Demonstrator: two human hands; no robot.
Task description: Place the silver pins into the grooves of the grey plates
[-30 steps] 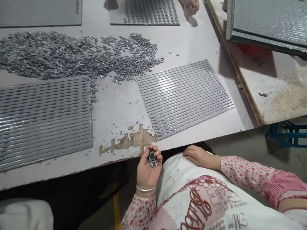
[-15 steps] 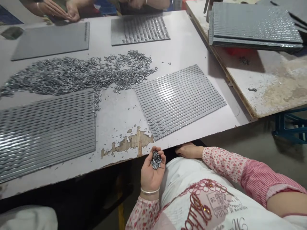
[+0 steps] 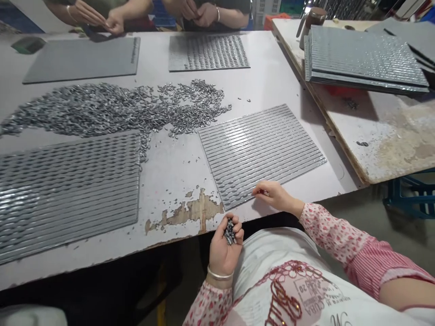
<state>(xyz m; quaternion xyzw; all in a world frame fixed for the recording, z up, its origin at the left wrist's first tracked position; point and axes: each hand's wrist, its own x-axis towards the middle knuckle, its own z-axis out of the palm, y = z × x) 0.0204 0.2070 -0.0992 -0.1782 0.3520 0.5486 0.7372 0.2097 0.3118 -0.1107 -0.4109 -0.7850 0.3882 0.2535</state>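
Note:
Palm up just off the table's front edge, my left hand has its fingers curled round a small heap of shiny grey pieces. My right hand is at the front edge of a grooved grey board, thumb and fingertips pinched together; whatever they hold is too small to make out. A few pieces sit in the grooves at that board's near left corner. Behind it to the left lies a long pile of the same grey pieces. Another grooved board, partly covered with pieces, lies at the left.
Across the table, other people's hands work near two more boards. A stack of boards rests on a side table at right. A blue stool stands below it.
My right hand has come up from beside my lap to the near edge of the grooved board. My left hand still holds its pieces. The view has shifted slightly.

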